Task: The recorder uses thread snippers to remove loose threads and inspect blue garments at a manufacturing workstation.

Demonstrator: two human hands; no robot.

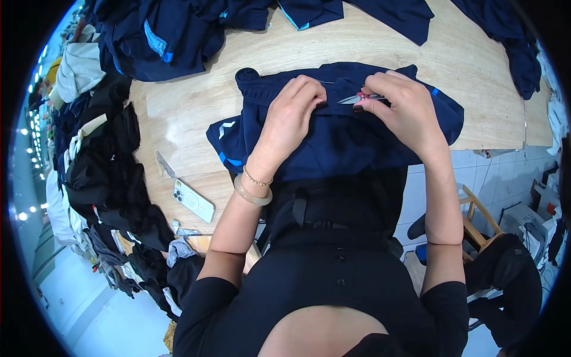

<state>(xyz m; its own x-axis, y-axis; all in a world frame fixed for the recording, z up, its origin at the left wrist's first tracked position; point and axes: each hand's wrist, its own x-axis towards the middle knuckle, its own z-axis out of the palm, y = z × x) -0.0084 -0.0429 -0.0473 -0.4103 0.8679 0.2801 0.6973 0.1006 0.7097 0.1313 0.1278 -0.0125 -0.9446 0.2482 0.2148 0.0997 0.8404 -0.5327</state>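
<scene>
Matt navy cloth garment (339, 137), shiny metal snips (354, 99) — smooth pale wood table (190, 101)

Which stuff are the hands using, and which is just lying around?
In use: left hand, right hand, small snips, navy garment.
Lying about: phone, piles of navy clothes, black clothes.

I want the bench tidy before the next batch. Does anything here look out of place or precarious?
Mostly orderly: the left hand pinches the navy garment while the right hand works small snips at its seam. One oddity: a phone lies close to the wooden table's near edge, beside the heap of dark clothes.
</scene>
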